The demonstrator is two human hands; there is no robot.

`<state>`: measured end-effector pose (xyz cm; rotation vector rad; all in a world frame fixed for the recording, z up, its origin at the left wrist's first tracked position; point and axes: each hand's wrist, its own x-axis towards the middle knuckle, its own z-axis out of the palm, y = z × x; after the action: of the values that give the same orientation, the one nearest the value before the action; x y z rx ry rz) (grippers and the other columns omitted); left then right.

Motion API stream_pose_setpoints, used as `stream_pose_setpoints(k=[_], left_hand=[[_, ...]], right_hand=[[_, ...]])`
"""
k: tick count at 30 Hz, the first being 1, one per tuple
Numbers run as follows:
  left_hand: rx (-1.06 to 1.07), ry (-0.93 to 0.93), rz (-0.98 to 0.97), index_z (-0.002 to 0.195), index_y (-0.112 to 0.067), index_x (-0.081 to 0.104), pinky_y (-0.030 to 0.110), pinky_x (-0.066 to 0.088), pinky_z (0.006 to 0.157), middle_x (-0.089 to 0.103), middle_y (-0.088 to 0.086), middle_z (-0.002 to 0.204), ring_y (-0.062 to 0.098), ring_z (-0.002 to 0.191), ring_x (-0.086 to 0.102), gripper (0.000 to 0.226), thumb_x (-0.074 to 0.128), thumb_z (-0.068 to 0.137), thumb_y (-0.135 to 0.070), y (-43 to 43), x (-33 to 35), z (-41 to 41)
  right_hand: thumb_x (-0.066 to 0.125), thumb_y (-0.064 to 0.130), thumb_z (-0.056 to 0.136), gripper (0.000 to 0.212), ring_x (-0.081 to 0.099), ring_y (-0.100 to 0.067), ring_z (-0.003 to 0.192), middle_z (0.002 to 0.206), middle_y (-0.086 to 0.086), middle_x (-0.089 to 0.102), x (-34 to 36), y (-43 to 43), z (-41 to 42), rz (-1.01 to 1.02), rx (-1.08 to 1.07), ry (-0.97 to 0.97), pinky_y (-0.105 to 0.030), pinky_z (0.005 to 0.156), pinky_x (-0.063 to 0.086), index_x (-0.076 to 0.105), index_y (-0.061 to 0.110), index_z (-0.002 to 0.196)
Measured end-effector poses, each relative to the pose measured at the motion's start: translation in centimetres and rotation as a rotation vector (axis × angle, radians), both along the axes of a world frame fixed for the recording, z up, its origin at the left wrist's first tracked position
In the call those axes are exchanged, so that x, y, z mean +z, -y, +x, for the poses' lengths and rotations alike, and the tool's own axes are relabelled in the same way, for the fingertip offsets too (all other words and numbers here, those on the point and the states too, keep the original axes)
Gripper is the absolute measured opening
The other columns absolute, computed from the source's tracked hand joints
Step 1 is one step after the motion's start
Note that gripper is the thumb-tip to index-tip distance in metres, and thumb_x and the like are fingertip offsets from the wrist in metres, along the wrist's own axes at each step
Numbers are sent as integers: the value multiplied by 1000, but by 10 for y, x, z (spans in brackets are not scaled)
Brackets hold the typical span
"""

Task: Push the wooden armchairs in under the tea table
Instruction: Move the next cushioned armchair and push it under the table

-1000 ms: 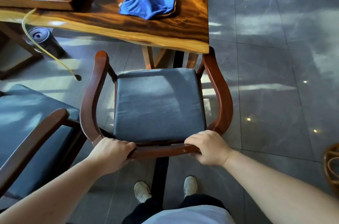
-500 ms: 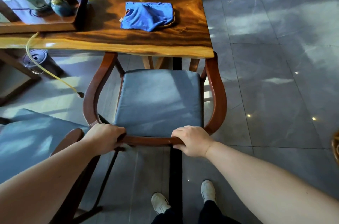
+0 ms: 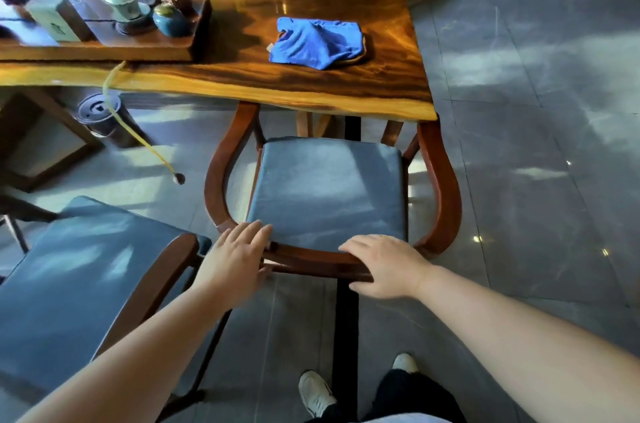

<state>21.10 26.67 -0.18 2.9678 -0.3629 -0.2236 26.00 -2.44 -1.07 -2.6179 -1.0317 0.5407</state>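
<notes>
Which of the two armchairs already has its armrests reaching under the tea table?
The armchair straight ahead, with both hands on its back rail; its armrest tips meet the tea table edge. The second armchair, lower left, stands clear of it.

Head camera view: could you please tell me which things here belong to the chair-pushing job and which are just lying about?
Part of the job:
- armchair being pushed, front already under the tea table
- second armchair, not pushed in
- left hand, fingers straightened
- right hand on the backrest

Just lying about:
- blue cloth
- tea tray
- lidded cup
- yellow hose
- bin
</notes>
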Motion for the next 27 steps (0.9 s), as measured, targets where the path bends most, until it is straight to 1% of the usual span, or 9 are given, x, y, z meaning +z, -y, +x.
stream_pose_setpoints(k=[2, 4, 7, 10, 13, 17, 19, 23, 27], left_hand=[[57, 24, 5, 138, -12, 39, 45, 32, 108, 47, 12, 141, 31, 132, 37, 76, 73, 74, -37, -14, 6, -18], [124, 11, 31, 140, -14, 37, 47, 31, 109, 44, 11, 144, 31, 133, 36, 75, 68, 77, -41, -33, 10, -35], [243, -15, 59, 142, -17, 34, 49, 28, 111, 40, 11, 147, 32, 135, 32, 73, 63, 81, -46, -58, 13, -59], [371, -34, 87, 143, -19, 32, 46, 25, 113, 37, 8, 149, 30, 137, 29, 71, 54, 83, -51, -86, 14, -86], [491, -88, 154, 144, -22, 26, 43, 20, 114, 33, 5, 151, 28, 138, 25, 76, 52, 82, -55, -112, 15, -113], [692, -161, 208, 146, -23, 20, 43, 17, 114, 31, 7, 152, 30, 139, 21, 80, 50, 82, -60, -147, 10, -156], [736, -208, 244, 147, -24, 15, 44, 15, 115, 26, 7, 154, 30, 140, 17, 81, 48, 82, -61, -159, 5, -171], [807, -304, 270, 147, -24, 9, 47, 13, 115, 21, 9, 155, 33, 141, 13, 85, 47, 82, -63, -179, -4, -202], [829, -353, 298, 147, -24, 5, 50, 13, 114, 20, 12, 155, 37, 140, 12, 91, 48, 79, -67, -206, -15, -231]], right_hand=[[66, 50, 77, 68, 46, -21, 123, 137, 0, 51, 4, -29, -3, 18, 79, 73, -40, 107, 34, 43, 23, 135], [67, 49, 78, 72, 40, -25, 129, 143, -6, 46, 10, -63, -2, 20, 163, 139, -44, 112, 25, 40, 21, 138], [66, 48, 78, 73, 36, -28, 133, 145, -11, 43, 16, -112, 6, 38, 299, 219, -48, 115, 18, 39, 21, 139], [64, 50, 80, 73, 32, -26, 136, 147, -10, 40, 18, -163, 14, 50, 450, 250, -48, 116, 13, 37, 21, 141], [61, 51, 81, 72, 29, -27, 137, 149, -11, 37, 15, -211, 19, 59, 598, 240, -47, 116, 13, 36, 20, 142], [63, 52, 80, 74, 30, -29, 137, 150, -12, 37, 5, -279, 21, 77, 787, 200, -47, 115, 15, 37, 21, 142], [63, 53, 79, 75, 29, -30, 137, 149, -13, 37, 0, -304, 19, 67, 849, 183, -47, 115, 15, 37, 22, 142], [63, 54, 79, 79, 25, -30, 138, 152, -13, 30, -12, -353, 7, -9, 992, 166, -51, 115, 17, 29, 24, 144], [63, 58, 79, 88, 14, -34, 142, 159, -14, 14, -31, -401, -17, -142, 1090, 150, -54, 114, 12, 15, 29, 148]])
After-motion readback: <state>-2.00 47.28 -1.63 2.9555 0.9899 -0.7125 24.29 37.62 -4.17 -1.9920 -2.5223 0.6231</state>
